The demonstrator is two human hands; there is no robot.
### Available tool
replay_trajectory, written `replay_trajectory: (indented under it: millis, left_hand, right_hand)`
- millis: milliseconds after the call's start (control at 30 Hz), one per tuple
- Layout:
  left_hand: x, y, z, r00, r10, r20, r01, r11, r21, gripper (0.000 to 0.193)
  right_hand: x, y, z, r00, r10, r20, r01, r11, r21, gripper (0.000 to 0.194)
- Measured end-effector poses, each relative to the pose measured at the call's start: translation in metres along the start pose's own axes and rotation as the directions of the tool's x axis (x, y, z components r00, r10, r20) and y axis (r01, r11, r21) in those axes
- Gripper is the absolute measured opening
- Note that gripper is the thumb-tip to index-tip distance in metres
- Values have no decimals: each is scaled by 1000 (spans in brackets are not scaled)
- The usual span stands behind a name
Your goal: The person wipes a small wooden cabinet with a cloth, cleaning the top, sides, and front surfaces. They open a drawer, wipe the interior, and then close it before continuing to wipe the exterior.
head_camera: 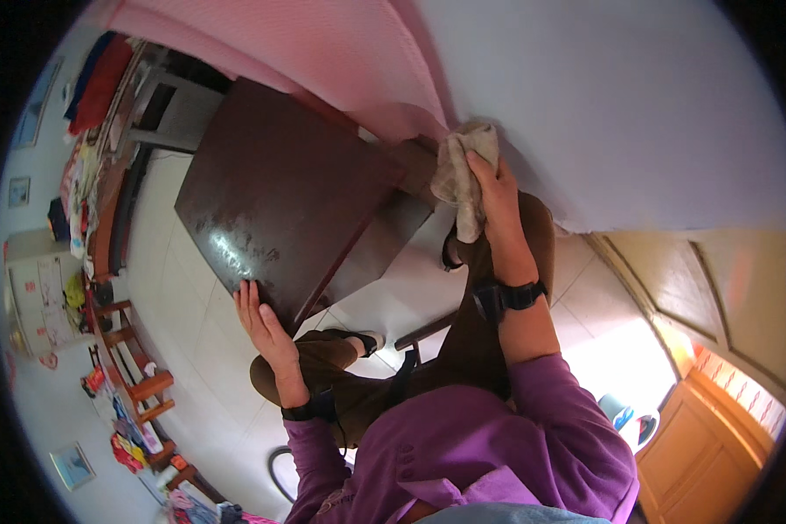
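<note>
My right hand (498, 196) grips a crumpled beige cloth (468, 154) beside the pale wall, above my right knee. With fingers extended, my left hand (265, 327) rests at the near left corner of a dark brown wooden tabletop (288, 177). The top's surface is glossy, with blotchy worn or wet marks near that hand and a bright light reflection. Below its right edge a brown side panel (393, 229) of the same furniture shows. Dark straps with devices sit on both my wrists.
Pink fabric (288, 46) hangs behind the furniture, against the pale wall (616, 98). A wooden bench (121, 340) and piled clothes (82, 190) line the left side. A panelled door (701, 281) and an orange wooden cabinet (701, 452) stand right. Light tiles (183, 321) cover the floor.
</note>
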State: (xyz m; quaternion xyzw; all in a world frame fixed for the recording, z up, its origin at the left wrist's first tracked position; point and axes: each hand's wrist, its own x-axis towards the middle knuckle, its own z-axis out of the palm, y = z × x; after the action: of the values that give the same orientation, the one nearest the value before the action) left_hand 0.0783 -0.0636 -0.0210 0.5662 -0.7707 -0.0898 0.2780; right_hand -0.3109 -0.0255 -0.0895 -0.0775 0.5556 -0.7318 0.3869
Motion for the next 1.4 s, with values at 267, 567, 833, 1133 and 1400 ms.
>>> replay_trajectory:
  millis: [267,567,833,1133,1400]
  left_hand:
    - [1,0,-3,1000,-3,-20,3,1000,15,45]
    - [-3,-2,-2,995,-26,-99,26,1000,-1,46]
    - [-6,0,-4,996,-48,-76,48,999,0,55]
    - [-21,31,-40,976,122,-183,-187,898,-399,55]
    - [-45,48,-40,906,178,384,424,-367,-828,55]
  right_hand:
    - [2,12,3,997,-71,8,71,994,-81,57]
    - [-39,-24,22,976,-215,-37,216,976,32,50]
    - [-117,-60,49,954,-71,291,-18,957,291,52]
    - [-140,-34,42,409,-479,777,851,-109,-514,64]
    - [-192,-13,81,-12,-355,935,857,-485,-174,59]
